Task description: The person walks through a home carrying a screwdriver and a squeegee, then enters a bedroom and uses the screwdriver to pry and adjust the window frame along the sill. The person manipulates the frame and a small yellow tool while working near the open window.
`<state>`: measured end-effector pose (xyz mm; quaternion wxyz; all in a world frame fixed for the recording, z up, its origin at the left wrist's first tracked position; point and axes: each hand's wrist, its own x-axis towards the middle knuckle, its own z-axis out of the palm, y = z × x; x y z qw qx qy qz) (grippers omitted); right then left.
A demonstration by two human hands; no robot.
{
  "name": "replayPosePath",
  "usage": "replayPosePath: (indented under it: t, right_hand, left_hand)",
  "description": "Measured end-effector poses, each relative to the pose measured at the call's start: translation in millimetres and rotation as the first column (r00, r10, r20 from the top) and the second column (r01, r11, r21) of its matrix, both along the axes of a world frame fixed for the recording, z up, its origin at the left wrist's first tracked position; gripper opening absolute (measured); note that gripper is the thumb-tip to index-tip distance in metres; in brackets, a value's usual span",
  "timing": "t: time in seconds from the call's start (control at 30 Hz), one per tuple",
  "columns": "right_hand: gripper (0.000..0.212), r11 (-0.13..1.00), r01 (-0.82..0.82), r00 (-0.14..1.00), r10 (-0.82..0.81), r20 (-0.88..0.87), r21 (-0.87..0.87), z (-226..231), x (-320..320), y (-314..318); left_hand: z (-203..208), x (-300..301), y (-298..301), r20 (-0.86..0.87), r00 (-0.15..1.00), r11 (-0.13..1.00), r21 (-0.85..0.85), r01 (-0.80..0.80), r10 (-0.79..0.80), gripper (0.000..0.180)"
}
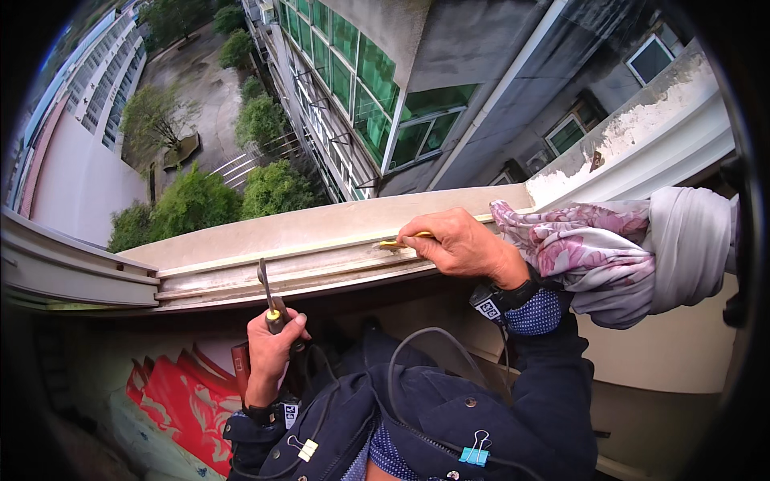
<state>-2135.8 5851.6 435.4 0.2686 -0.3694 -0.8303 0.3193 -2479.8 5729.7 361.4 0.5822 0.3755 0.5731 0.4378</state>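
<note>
My left hand (271, 345) is closed round the black-and-yellow handle of a screwdriver-like tool (263, 276). Its metal shaft points up, with the tip just in front of the window track (208, 282). Further right, my right hand (464, 250) pinches a thin yellow tool (393, 244) and holds it down at the track. That tool's working end is too small to make out. The track is pale, with long parallel grooves and some dirt in them.
A knotted pink-and-grey curtain (609, 240) hangs close to my right forearm. At the left stands a sliding window frame (80, 264). Beyond the outer sill (321, 212) is a deep drop to a yard with trees. Red patterned cloth (180, 401) lies at lower left; cables cross my jacket.
</note>
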Motion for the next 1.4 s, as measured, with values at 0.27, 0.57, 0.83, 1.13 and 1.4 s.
replayPosePath:
  t: [0.27, 0.57, 0.83, 1.13, 1.4]
  right_hand:
    - [0.012, 0.997, 0.075, 0.913, -0.069, 0.401, 0.002, 5.7, 28.3, 2.0]
    - [0.015, 0.972, -0.182, 0.974, 0.200, -0.110, 0.148, -14.3, -62.6, -33.0]
    - [0.016, 0.987, -0.106, 0.994, 0.101, 0.047, 0.117, -34.9, -36.6, -40.4]
    - [0.015, 0.975, 0.185, 0.933, -0.213, 0.289, 0.121, -20.5, 97.8, -54.9]
    - [0.010, 0.864, 0.501, 0.818, -0.489, 0.303, 0.041, 21.5, 123.8, -66.6]
  left_hand:
    - [-8.9, -4.3, -4.7, -0.025, 1.000, 0.999, -0.041, 0.003, -0.004, 0.012]
    - [-9.6, -6.8, -8.6, -0.011, 1.000, 0.998, -0.049, -0.026, 0.026, 0.011]
    - [-12.5, -3.4, -6.7, 0.001, 1.000, 0.998, -0.056, 0.020, -0.020, 0.010]
    - [-14.4, 15.1, 1.8, 0.020, 0.991, 0.986, -0.097, 0.134, -0.132, 0.010]
    - [-16.1, 16.0, -1.8, 0.017, 0.989, 0.986, -0.072, 0.148, -0.147, 0.010]
